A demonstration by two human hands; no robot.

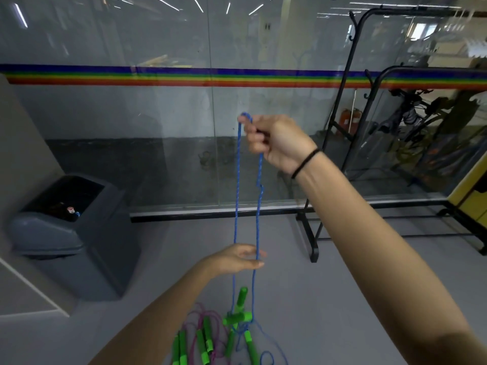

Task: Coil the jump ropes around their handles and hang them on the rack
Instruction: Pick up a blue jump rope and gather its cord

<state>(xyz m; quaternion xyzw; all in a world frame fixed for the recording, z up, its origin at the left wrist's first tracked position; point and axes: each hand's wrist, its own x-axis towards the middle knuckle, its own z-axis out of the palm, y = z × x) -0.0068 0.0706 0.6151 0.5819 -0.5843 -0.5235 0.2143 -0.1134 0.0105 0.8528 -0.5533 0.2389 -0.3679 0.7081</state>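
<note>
Right hand [274, 139] pinches the rope [237, 180] at its fold, up high, and the strands drop straight to the handles [242, 299]. Left hand [237, 258], fingers loose, touches a strand lower down, nearer them.

I log, head view:
- Right grip [274, 143]: raised, pinching the fold of a blue rope [237, 193]; black band [305, 163] on the wrist.
- Rope: two strands hang down to green handles [241, 299] near the floor [342, 299].
- Left grip [237, 259]: lower, fingers nearly straight, touching one strand.
- Pile [200, 338] of green-handled pink ropes on the floor, beside the handles.
- Black rack [340, 106]: right, by the glass wall [158, 114].
- Grey bin [79, 233]: left.
</note>
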